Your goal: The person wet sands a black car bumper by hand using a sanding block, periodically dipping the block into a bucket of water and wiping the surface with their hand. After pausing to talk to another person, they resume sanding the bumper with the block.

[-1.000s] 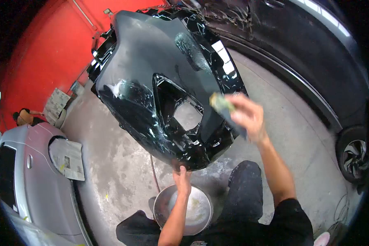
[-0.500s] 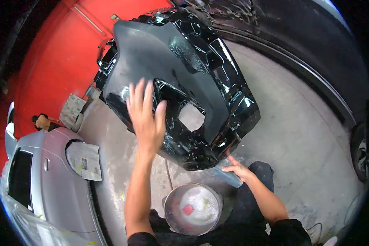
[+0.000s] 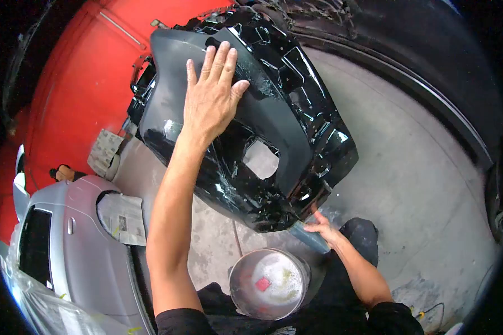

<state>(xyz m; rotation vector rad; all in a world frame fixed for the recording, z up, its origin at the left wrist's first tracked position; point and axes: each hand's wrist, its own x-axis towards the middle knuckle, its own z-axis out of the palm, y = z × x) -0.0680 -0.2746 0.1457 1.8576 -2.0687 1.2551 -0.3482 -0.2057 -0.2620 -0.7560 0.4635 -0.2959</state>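
Note:
A black car bumper (image 3: 289, 131), partly dull grey and partly glossy with wet smears, is tilted in front of me. My left hand (image 3: 211, 103) lies with its fingers stretched out over the dull grey upper panel, palm down and holding nothing. At the bumper's lower right corner, my right hand (image 3: 325, 231) is closed round a blue-grey flat strip (image 3: 310, 237), which runs up to the bumper's edge. I cannot tell whether the strip is part of the bumper. Between my legs is a bucket (image 3: 237, 279) of foamy water, with a pink block (image 3: 262, 284) in it.
To the left stands a silver car (image 3: 89, 240) with newspaper (image 3: 120, 220) over its wheel arch and plastic film on it. Behind is a red wall (image 3: 78, 72). A dark car (image 3: 408, 50) flanks the upper right. Another person (image 3: 66, 172) shows at the far left.
My left hand has moved up and right across the bumper, from beside the opening onto the upper grey panel. My right hand keeps its grip at the lower corner.

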